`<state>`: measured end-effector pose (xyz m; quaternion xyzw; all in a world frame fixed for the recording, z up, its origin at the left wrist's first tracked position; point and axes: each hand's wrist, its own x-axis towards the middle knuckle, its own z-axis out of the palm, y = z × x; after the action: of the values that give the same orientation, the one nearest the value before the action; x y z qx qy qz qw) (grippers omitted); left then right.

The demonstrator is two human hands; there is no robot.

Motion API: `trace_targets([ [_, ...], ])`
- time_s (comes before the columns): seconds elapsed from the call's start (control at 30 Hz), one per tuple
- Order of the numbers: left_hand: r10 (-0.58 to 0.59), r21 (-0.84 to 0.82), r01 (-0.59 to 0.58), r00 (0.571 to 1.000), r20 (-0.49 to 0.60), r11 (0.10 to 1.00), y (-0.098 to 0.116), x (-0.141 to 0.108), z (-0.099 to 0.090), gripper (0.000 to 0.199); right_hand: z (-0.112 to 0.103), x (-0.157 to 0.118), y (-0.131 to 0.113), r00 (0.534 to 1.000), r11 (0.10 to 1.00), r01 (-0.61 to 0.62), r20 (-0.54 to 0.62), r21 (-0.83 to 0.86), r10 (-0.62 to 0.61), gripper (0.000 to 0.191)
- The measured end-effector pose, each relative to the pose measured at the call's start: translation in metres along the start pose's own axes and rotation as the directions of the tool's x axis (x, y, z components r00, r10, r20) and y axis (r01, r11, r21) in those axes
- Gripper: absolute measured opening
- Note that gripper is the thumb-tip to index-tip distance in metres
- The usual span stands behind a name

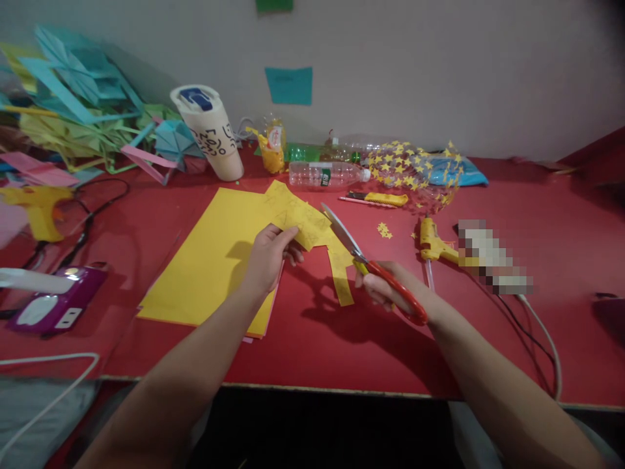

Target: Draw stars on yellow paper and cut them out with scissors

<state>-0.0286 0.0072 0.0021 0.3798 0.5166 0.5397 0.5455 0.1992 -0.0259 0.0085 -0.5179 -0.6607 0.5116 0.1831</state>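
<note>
My left hand point(274, 255) pinches a piece of yellow paper point(299, 218) marked with pencilled star outlines. Red-handled scissors point(398, 290) are in my right hand point(383, 285), their blades pointing up and left beside the paper's right edge. Something small and yellow shows between my right fingers near the scissors' pivot. Below the marked piece lies a yellow paper strip point(340, 277). A stack of yellow sheets point(205, 260) rests on the red table point(303, 358), partly under my left hand and forearm. Small cut yellow stars point(384, 230) lie in a little pile right of the scissors.
Behind are a white tumbler point(212, 137), a clear bottle point(327, 176), a star-covered clear object point(405, 166) and a yellow cutter point(385, 198). Glue guns stand left point(41, 212) and right point(430, 241), with cables. Folded coloured paper point(88, 91) fills the back left; a purple box point(58, 303) sits left.
</note>
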Motion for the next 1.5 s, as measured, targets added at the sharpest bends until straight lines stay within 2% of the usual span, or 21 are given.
trace_targets([
  [0.13, 0.107, -0.019, -0.110, 0.988, -0.113, 0.994, 0.001, 0.003, -0.003, 0.023, 0.000, 0.000, 0.000, 0.999, 0.980, -0.005, -0.038, -0.197, -0.002, 0.058],
  [0.2, 0.144, -0.035, -0.153, 0.973, -0.178, 0.988, 0.001, 0.005, -0.006, 0.025, 0.000, 0.001, -0.002, 0.999, 0.973, -0.020, -0.029, -0.229, 0.014, 0.058],
  [0.27, 0.152, -0.032, -0.161, 0.969, -0.196, 0.986, 0.001, 0.006, -0.009, 0.025, 0.000, 0.001, -0.005, 1.000, 0.970, -0.025, -0.006, -0.241, 0.024, 0.058],
  [0.5, 0.142, 0.015, -0.141, 0.989, -0.046, 0.990, -0.001, 0.000, -0.002, 0.021, 0.001, 0.001, -0.009, 0.999, 0.971, -0.002, 0.039, -0.240, 0.012, 0.063],
  [0.6, 0.144, 0.025, -0.144, 0.989, -0.016, 0.989, -0.002, -0.002, -0.001, 0.017, 0.002, 0.001, -0.009, 0.999, 0.972, 0.004, 0.049, -0.234, 0.007, 0.065],
  [0.93, 0.152, -0.010, -0.152, 0.988, 0.014, 0.988, -0.004, -0.002, -0.001, 0.015, 0.002, 0.001, -0.009, 0.996, 0.991, -0.001, 0.091, -0.138, 0.014, 0.062],
  [1.1, 0.135, -0.002, -0.135, 0.991, 0.004, 0.991, -0.003, -0.002, -0.001, 0.016, 0.004, 0.003, -0.002, 0.997, 0.992, 0.035, 0.072, -0.120, -0.027, 0.062],
  [1.3, 0.118, -0.010, -0.118, 0.993, -0.004, 0.993, -0.002, -0.003, -0.001, 0.015, 0.005, 0.002, -0.007, 0.996, 0.998, -0.037, 0.079, -0.057, 0.041, 0.058],
  [1.5, 0.109, -0.009, -0.109, 0.994, -0.007, 0.994, 0.000, -0.002, -0.001, 0.012, 0.003, 0.004, -0.001, 0.995, 0.998, -0.049, 0.089, -0.030, 0.051, 0.055],
])
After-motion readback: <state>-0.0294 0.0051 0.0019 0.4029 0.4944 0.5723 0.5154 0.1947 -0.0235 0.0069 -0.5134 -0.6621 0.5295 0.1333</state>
